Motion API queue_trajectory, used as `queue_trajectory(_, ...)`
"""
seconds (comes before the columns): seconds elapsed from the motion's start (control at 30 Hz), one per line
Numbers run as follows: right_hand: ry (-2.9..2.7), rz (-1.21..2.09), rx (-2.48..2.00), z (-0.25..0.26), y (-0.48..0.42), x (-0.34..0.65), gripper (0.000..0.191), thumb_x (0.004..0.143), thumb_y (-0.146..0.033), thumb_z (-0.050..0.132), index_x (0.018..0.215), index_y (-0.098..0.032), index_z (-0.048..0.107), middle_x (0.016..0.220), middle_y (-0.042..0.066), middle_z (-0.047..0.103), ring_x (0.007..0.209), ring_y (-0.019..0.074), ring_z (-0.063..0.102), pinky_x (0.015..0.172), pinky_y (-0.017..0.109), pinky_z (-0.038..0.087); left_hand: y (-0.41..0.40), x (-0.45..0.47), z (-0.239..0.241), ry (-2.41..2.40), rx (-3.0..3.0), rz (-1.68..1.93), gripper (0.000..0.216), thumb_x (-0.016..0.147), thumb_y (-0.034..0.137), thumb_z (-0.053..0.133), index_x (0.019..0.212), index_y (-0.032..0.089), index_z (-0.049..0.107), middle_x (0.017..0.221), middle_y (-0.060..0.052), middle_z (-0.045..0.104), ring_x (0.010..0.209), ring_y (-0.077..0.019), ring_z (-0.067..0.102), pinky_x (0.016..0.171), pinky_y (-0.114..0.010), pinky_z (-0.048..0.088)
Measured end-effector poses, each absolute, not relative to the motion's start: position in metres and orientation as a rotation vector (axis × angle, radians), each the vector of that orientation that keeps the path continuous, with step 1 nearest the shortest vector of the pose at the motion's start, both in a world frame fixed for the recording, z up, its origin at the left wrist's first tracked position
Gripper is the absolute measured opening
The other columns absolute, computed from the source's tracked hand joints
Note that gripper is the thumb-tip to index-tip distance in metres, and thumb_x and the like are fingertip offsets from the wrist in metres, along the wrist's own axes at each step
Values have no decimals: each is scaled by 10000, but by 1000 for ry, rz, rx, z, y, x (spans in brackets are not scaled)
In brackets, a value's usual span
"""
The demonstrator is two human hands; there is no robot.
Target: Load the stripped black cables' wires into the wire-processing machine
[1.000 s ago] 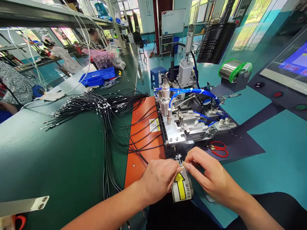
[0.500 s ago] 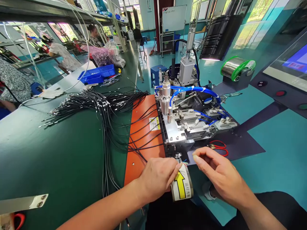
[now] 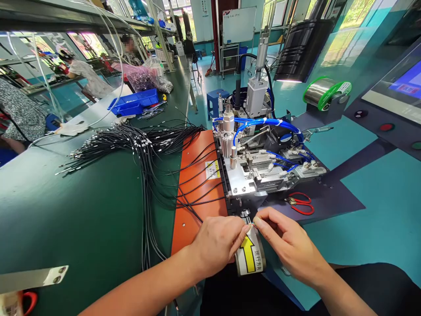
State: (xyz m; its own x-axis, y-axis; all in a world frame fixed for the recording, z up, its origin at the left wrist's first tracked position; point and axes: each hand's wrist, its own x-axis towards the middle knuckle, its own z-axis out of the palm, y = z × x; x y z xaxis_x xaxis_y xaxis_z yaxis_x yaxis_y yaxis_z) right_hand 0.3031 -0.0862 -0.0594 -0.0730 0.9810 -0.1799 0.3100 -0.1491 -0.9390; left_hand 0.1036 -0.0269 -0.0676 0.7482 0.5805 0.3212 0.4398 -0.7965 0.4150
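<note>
Fingers [image 3: 258, 222] of the left hand [image 3: 219, 240] and right hand [image 3: 289, 242] pinch closed on thin wire ends [image 3: 252, 224] near the yellow arrow [image 3: 249, 258].

2 forearms [image 3: 158, 281] converge, left hand [image 3: 219, 243] and right hand [image 3: 284, 239] pinching with fingertips [image 3: 257, 221] close together.

Fingers [image 3: 258, 222] at fine wires [image 3: 252, 224]

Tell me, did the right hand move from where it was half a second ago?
Yes. The right hand moved left, away from the red scissors and closer to the yellow arrow.
</note>
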Motion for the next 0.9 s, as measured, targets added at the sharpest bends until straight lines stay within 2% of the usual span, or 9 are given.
queue_trajectory(0.3, -1520, 1105, -1530, -61, -85, 300, 322, 1051, -448, 418, 890, -204, 552, 799, -23, 524, 737, 121, 481, 694, 234, 395, -28, 104, -67, 854, 2600, 586, 303, 1019, 291, 408, 775, 151, 520, 687, 12, 533, 586, -83, 409, 565, -237, 297)
queue_trajectory(0.4, -1512, 1096, -1523, -65, -80, 303, 320, 1052, -448, 410, 903, -202, 549, 813, -16, 529, 748, 129, 484, 702, 239, 396, -25, 103, -63, 872, 2546, 568, 235, 1009, 299, 435, 955, 152, 610, 801, -19, 577, 680, -89, 476, 624, -220, 369)
queue_trajectory(0.5, -1484, 1098, -1543, -72, -75, 307, 336, 1046, -476, 407, 908, -202, 543, 827, -6, 527, 764, 142, 480, 705, 248, 396, -22, 100, -59, 852, 2476, 568, 246, 995, 242, 442, 1160, 159, 605, 943, -56, 595, 818, -106, 522, 726, -216, 437)
queue_trajectory(0.9, -1492, 1042, -1555, -94, -60, 302, 330, 1045, -452, 394, 888, -196, 531, 825, 1, 534, 769, 151, 484, 722, 257, 403, -19, 97, -74, 918, 2404, 651, 307, 939, 95, 464, 1148, 206, 659, 888, -44, 535, 790, -95, 487, 673, -189, 413)
